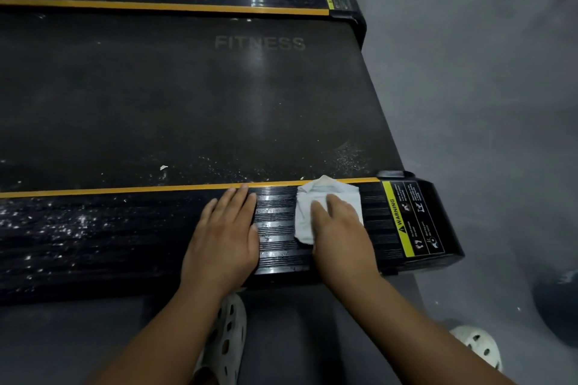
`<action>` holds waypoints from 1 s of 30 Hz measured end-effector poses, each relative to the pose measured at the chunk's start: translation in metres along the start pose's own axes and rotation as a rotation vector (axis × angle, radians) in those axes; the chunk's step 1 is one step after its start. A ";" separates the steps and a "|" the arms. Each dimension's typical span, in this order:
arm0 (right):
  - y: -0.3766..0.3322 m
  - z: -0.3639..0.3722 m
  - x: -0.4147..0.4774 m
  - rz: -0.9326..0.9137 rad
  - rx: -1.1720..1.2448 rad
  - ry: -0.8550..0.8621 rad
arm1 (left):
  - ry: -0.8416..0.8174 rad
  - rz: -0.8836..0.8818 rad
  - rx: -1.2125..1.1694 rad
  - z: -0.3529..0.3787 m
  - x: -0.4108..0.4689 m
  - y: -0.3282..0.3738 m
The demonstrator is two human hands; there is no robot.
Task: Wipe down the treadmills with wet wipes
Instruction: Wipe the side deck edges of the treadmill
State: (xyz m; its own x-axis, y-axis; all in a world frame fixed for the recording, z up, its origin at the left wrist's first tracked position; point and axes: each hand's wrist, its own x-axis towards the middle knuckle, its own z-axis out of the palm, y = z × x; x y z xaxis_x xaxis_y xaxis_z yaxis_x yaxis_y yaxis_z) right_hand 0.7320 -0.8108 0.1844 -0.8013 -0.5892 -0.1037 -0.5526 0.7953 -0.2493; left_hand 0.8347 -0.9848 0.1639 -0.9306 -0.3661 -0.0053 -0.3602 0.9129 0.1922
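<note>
A black treadmill lies across the view, its belt [187,97] marked FITNESS and edged by yellow stripes. My right hand [341,228] presses a crumpled white wet wipe [305,212] flat onto the ribbed near side rail [278,228], fingers straight over the wipe. Just left of it, my left hand [225,234] rests flat on the same rail with fingers extended, holding nothing. The rail to the left glistens with wet specks.
A yellow warning label [406,219] sits on the rail's end cap at right. Grey floor [484,103] stretches to the right. My feet in white perforated clogs [225,337] stand below the rail. A small white scrap [163,167] lies on the belt.
</note>
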 end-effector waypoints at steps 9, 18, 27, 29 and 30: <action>-0.012 0.032 -0.026 -0.439 -0.066 -0.023 | 0.007 0.018 0.006 -0.001 0.001 -0.001; 0.018 0.003 0.006 -0.287 0.343 0.089 | 0.010 0.015 0.008 -0.001 0.000 -0.001; 0.001 0.024 0.019 0.044 0.029 0.169 | -0.035 0.027 0.040 -0.002 -0.001 -0.001; -0.006 0.032 0.014 0.028 -0.015 0.119 | -0.049 0.127 0.070 -0.003 -0.009 -0.003; -0.005 0.033 0.010 -0.003 -0.018 0.092 | -0.051 0.236 0.102 -0.004 -0.019 -0.003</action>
State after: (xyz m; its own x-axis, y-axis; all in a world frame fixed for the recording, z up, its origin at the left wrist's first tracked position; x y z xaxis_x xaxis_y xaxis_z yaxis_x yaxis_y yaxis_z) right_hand 0.7344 -0.8251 0.1526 -0.8169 -0.5766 -0.0143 -0.5582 0.7965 -0.2322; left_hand 0.8534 -0.9810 0.1677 -0.9907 -0.1338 -0.0226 -0.1354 0.9863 0.0939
